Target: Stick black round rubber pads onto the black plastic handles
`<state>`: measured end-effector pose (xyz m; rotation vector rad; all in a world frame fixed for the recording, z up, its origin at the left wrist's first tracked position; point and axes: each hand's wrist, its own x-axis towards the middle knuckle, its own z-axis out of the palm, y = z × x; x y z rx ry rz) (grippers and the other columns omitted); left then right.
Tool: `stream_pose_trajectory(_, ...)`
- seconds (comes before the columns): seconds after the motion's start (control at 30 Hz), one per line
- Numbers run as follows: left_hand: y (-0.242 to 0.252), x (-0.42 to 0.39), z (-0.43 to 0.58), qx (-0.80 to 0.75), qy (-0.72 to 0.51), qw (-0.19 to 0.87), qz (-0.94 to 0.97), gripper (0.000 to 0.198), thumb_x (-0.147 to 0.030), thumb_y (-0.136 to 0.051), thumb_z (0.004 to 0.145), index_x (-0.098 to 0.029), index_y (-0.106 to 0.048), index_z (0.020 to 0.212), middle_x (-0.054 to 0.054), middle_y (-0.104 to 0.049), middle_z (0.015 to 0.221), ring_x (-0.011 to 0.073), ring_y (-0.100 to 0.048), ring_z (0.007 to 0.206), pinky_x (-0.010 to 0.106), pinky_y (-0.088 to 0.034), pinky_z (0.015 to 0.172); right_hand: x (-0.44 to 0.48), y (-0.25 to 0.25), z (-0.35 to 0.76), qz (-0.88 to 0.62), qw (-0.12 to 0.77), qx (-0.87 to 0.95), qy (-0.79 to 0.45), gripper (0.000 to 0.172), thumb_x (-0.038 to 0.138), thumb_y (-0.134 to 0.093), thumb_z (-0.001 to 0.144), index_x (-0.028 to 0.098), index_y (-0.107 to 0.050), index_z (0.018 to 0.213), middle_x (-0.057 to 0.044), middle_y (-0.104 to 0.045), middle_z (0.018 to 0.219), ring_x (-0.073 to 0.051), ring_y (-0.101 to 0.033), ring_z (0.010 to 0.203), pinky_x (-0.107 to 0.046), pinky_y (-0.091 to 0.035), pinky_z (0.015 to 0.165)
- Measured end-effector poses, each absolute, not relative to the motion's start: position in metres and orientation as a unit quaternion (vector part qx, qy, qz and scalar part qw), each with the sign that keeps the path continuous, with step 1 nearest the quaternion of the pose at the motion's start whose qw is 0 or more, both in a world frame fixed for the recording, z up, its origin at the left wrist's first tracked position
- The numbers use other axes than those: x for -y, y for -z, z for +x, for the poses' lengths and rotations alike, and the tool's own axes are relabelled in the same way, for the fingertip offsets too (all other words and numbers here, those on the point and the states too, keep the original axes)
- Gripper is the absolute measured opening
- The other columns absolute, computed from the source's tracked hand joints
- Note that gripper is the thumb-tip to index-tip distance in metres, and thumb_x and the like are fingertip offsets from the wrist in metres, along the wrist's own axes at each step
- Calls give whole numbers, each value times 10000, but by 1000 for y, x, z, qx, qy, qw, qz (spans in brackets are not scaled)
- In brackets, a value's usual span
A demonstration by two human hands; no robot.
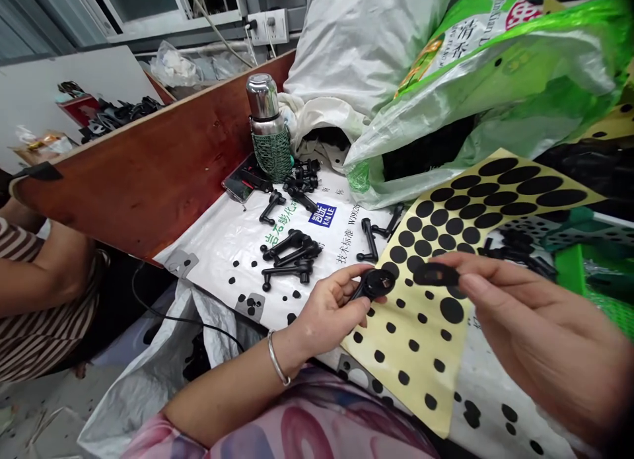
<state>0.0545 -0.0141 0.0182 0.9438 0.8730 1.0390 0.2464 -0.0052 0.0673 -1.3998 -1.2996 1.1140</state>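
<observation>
Left hand (327, 310) low, forearm rising from lap, fingers curled, clamped on black handle (375, 284), round head up, above left edge of yellow dot sheet (411, 343). Right hand (539, 330) raised, palm down, thumb and fingers pinched on black pad (436, 274), over sheet, just right of handle. Hands apart but near. Loose handles (290, 264) left of sheet, on white sack (212, 261).
</observation>
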Motion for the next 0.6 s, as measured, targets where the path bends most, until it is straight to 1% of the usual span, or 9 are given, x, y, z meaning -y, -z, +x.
stream_pose_trajectory(0.07, -16, 14, 55, -392, -461, 678, 418, 568, -167, -620, 699, -96, -465, 1240, 81, -626, 874, 81, -509, 622, 197, -429, 565, 3, -68, 243, -566, 387, 491, -536, 408, 583, -709, 652, 279, -692, 924, -82, -678, 1027, -323, -579, 1069, -435, -511, 880)
stream_pose_trajectory(0.17, -15, 14, 54, -397, -457, 675, 423, 578, -147, -625, 676, -122, -488, 1236, 55, -614, 872, 74, -491, 609, 207, -425, 582, -1, -69, 235, -563, 331, 468, -595, 483, 606, -749, 573, 267, -699, 912, -92, -686, 1014, -332, -598, 1032, -461, -523, 862)
stream_pose_trajectory(0.27, -16, 15, 53, -393, -453, 667, 442, 599, -132, -617, 670, -126, -483, 1254, 57, -613, 898, 88, -506, 651, 210, -419, 603, -4, -70, 230, -552, 314, 472, -611, 479, 594, -757, 579, 250, -691, 907, -91, -677, 1046, -318, -610, 1002, -466, -515, 871)
stream_pose_trajectory(0.4, -16, 18, 50, -386, -444, 661, 465, 623, -146, -619, 680, -120, -461, 1282, 69, -620, 948, 102, -528, 686, 211, -409, 606, -8, -69, 229, -547, 307, 489, -606, 465, 576, -750, 609, 236, -693, 920, -91, -671, 1066, -308, -611, 998, -478, -460, 944)
stream_pose_trajectory(0.6, -17, 20, 49, -377, -441, 664, 471, 620, -160, -626, 705, -115, -440, 1294, 89, -624, 991, 129, -565, 751, 221, -427, 631, -9, -69, 230, -538, 300, 501, -608, 424, 564, -728, 648, 258, -709, 941, -93, -684, 1037, -309, -628, 961, -483, -494, 902)
